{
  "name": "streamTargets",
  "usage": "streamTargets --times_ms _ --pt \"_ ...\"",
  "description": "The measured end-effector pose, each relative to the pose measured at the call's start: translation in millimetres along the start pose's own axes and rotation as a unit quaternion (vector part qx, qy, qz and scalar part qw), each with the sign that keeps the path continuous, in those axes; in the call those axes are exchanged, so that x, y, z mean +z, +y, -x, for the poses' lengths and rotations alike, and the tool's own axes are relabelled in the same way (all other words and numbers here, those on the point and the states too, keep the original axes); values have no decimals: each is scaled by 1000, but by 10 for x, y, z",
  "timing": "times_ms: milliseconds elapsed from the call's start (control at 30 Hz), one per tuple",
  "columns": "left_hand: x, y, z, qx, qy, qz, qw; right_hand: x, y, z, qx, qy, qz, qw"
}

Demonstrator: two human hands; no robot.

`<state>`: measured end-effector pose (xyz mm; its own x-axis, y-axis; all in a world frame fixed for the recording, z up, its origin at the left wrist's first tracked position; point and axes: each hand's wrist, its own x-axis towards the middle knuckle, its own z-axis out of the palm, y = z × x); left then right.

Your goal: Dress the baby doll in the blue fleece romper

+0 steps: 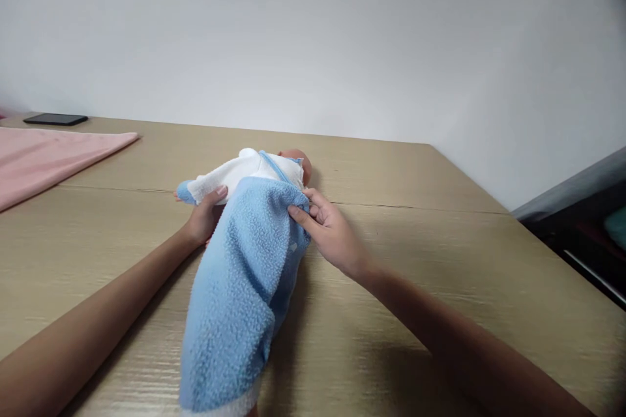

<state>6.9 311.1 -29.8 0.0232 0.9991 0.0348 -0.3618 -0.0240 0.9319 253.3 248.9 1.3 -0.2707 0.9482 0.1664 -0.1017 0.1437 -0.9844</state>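
Thumb and fingers of the right hand (pixel 337 238) pinch the upper edge of a blue fleece garment (pixel 235 287) on a doll (pixel 306 167), while the left hand (pixel 203 216) lies at the doll's other side, thumb on white cloth; its remaining fingers are hidden, so how tightly it grips cannot be told. Beyond the doll rises a plain pale wall (pixel 293 45). Beneath the doll spreads a wood-grained table (pixel 440 267), with a seam running across it. Well to the right of the doll stands a dark piece of furniture (pixel 572 241), partly in view. The doll itself lies lengthwise, head pointing away from the person, its lower body covered by the fleece. Well to its left lies a pink cloth (pixel 49 159), and farther off on that side rests a flat black device (pixel 55 119). On the doll's outstretched left-pointing arm, a white sleeve (pixel 220 177) ends in a blue cuff (pixel 186 191); a narrow blue trim (pixel 274 167) crosses its white top.
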Motion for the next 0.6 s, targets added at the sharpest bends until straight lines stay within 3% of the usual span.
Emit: streamTargets --times_ms 133,233,300,433,600 --pt "27 16 25 -16 6 29 999 -84 -13 78 -2 -12 84 996" --pt "-14 -21 -1 -9 14 68 998 -240 53 190 -53 -23 235 970" --pt "-61 -60 -38 0 19 84 996 -341 133 251 -100 -32 276 955" --pt "-116 -115 -84 20 10 93 995 -419 316 276 -123 -23 206 970" --pt "-60 -78 -55 24 11 72 997 -363 451 216 -25 -28 71 997"
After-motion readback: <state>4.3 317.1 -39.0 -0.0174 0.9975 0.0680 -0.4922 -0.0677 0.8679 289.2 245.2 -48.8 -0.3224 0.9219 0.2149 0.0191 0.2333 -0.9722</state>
